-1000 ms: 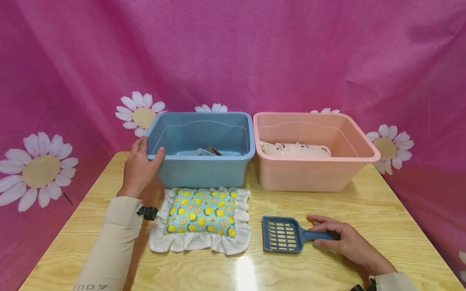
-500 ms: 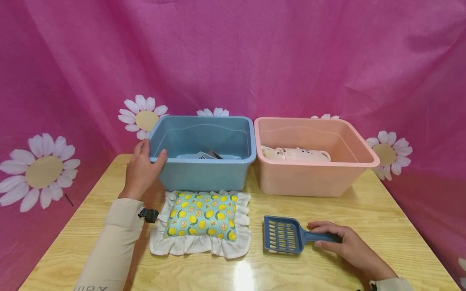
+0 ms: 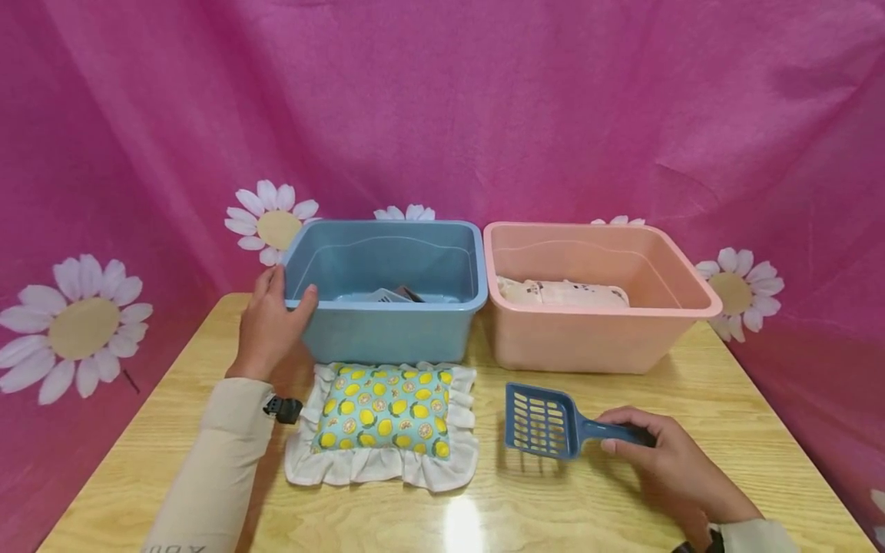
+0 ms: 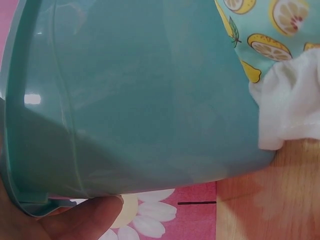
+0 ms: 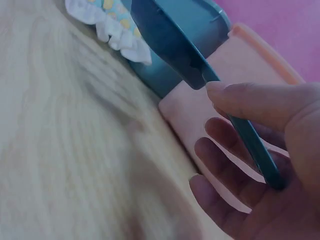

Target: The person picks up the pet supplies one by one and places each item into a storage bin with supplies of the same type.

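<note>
My right hand pinches the handle of a dark blue slotted litter scoop, thumb on one side and fingers on the other. The scoop is raised off the table, its shadow falling below it; in the right wrist view the scoop points away from the palm. At the left, my left hand grips the near left corner of a blue plastic bin, thumb on the rim. The left wrist view shows the thumb against the bin's rim. Some grey and brown items lie inside this bin, partly hidden by its front wall.
A pink bin stands right beside the blue one, with a pale patterned cloth bundle in it. In front of the blue bin lies a lemon-print cushion with white ruffles. A pink flowered curtain hangs behind the wooden table.
My right hand has lifted the litter scoop from the table, its slotted head now higher and tilted up. My left hand stays at the blue bin's corner.
</note>
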### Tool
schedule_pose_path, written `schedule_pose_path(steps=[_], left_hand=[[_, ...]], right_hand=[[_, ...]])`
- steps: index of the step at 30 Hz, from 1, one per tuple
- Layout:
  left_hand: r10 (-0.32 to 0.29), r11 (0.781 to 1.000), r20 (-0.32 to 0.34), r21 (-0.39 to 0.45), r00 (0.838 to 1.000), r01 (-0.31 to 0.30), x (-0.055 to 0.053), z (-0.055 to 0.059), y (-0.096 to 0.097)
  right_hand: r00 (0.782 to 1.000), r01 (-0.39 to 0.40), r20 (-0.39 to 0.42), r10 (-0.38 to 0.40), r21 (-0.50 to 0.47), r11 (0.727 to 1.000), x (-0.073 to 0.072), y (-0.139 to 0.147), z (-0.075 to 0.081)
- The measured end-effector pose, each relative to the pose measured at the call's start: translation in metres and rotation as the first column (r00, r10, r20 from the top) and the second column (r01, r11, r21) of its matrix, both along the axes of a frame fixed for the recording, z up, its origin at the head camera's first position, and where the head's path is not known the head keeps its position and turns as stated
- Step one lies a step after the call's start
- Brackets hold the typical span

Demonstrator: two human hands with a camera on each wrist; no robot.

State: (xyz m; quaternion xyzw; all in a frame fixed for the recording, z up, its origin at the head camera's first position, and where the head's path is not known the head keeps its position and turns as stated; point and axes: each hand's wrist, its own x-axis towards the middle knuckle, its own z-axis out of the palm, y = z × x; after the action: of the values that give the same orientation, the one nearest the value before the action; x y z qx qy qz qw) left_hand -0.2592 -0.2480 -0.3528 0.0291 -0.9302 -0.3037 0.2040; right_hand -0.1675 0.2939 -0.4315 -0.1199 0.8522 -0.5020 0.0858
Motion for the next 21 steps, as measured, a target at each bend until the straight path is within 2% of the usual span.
schedule_pose_path(steps=[12, 21], left_hand=[[-0.004, 1.0, 0.0, 0.004, 1.0, 0.004, -0.001, 0.001, 0.001], [-0.003, 1.0, 0.007, 0.006, 1.0, 0.003, 0.001, 0.001, 0.003]], right_hand=[[1.0, 0.011, -0.014, -0.011, -0.019, 1.0, -0.009, -0.005, 0.021], [1.0, 0.017, 0.019, -0.017, -0.034, 0.999, -0.01, -0.01, 0.037]])
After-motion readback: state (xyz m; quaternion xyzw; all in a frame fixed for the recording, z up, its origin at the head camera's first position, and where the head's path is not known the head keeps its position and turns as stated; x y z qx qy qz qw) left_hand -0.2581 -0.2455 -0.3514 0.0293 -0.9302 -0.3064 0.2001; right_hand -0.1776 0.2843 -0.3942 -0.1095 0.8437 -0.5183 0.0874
